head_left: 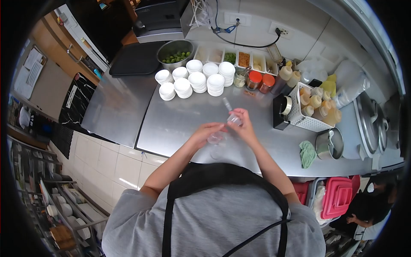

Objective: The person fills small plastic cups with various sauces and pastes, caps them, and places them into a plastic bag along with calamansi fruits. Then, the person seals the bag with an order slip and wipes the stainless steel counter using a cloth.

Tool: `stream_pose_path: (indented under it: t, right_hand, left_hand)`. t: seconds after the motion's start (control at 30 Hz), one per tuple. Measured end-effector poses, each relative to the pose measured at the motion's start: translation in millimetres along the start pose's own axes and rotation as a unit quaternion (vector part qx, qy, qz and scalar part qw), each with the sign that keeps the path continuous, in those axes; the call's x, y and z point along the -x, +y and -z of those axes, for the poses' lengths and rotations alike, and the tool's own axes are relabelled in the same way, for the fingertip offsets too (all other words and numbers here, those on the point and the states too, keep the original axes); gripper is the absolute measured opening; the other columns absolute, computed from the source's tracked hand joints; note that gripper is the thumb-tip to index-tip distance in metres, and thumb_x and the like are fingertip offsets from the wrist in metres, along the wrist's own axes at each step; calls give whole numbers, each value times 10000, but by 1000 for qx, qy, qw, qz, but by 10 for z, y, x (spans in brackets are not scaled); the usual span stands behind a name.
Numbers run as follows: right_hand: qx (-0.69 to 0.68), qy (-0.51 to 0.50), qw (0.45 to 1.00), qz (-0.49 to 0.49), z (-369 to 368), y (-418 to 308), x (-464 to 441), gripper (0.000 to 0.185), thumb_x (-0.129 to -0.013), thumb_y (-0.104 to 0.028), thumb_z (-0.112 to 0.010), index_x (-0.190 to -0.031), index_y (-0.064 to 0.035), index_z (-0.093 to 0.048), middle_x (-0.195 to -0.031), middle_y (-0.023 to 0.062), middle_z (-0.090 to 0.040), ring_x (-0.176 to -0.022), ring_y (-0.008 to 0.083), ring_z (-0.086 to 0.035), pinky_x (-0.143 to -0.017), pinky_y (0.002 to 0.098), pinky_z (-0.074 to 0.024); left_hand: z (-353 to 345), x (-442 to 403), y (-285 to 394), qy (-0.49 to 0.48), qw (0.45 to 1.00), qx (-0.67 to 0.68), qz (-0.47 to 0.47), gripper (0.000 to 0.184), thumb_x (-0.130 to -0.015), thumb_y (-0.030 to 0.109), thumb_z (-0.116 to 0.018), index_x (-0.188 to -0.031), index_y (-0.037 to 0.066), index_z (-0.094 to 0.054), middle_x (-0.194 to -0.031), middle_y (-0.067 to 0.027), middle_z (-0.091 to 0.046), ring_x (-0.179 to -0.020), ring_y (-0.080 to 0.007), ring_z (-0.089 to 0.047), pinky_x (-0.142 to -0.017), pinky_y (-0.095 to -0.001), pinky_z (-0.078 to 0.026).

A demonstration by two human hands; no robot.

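Both my hands meet over the steel counter (pixel 180 115), near its front edge. My right hand (pixel 242 125) is closed round a small clear plastic cup (pixel 234 120). My left hand (pixel 207 133) is bent beside another clear plastic piece (pixel 215 138), its fingertips close to the right hand; its exact grip is blurred. A pale, narrow strip (pixel 227 103) stands out just above my right hand. Farther back are several stacks of small white dishes (pixel 197 82).
Behind the stacks sit a metal bowl of green fruit (pixel 174 55), two red-lidded jars (pixel 254 80) and food trays (pixel 244 59). On the right are a white bottle basket (pixel 306 118), a green cloth (pixel 307 154) and a metal pot (pixel 329 143). Another person (pixel 364 218) is at lower right.
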State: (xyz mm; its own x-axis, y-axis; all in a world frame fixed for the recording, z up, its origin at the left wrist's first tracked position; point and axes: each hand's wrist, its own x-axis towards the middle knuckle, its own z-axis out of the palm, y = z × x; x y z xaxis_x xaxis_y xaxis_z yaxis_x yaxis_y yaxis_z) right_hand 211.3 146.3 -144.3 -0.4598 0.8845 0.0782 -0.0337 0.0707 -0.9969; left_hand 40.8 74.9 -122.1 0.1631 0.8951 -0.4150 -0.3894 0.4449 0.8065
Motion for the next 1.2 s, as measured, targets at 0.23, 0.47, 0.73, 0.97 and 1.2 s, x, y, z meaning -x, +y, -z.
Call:
stream_pose_path:
  t: [0.23,0.47,0.73,0.97,1.2]
  right_hand:
    - [-48,-5,999,-2,-62,-182,135,340,-757,-87,-652,-1041,-14,-479,-1072,80,-538,-991,137,-511,-824,266,-407]
    - [109,45,993,-32,105,-171,96,51,-780,-42,-607,-792,2,-584,-715,25,-594,-635,64,-534,-585,213,-434]
    - [80,-28,992,-91,225,-21,58,46,-744,-5,-613,-773,-15,-579,-681,13,-581,-598,59,-514,-526,197,-411]
    - [30,-29,990,-136,183,-80,112,47,-740,4,-609,-772,-8,-576,-689,16,-582,-587,60,-514,-522,197,-417]
    - [47,15,991,-122,215,-71,97,47,-748,2,-603,-785,-7,-575,-686,26,-583,-579,72,-524,-515,201,-428]
  left_hand:
    - [-105,-131,96,-54,997,-64,5,347,-789,258,-629,-1032,18,-563,-821,-38,-602,-712,-121,-591,-589,-246,-471]
    - [-142,-53,148,-58,986,-156,-31,434,-727,243,-690,-1088,37,-566,-786,-4,-592,-646,-75,-544,-527,-212,-407]
    - [15,-138,129,-81,970,-230,-20,439,-733,201,-676,-1120,40,-548,-852,-38,-616,-673,-99,-560,-571,-230,-429]
    - [80,-156,68,-97,976,-194,18,404,-744,177,-661,-1101,23,-552,-873,-41,-616,-682,-99,-567,-572,-232,-437]
    - [181,-232,68,-63,979,-192,6,376,-724,211,-678,-1036,22,-586,-828,-39,-618,-660,-100,-561,-546,-226,-424]
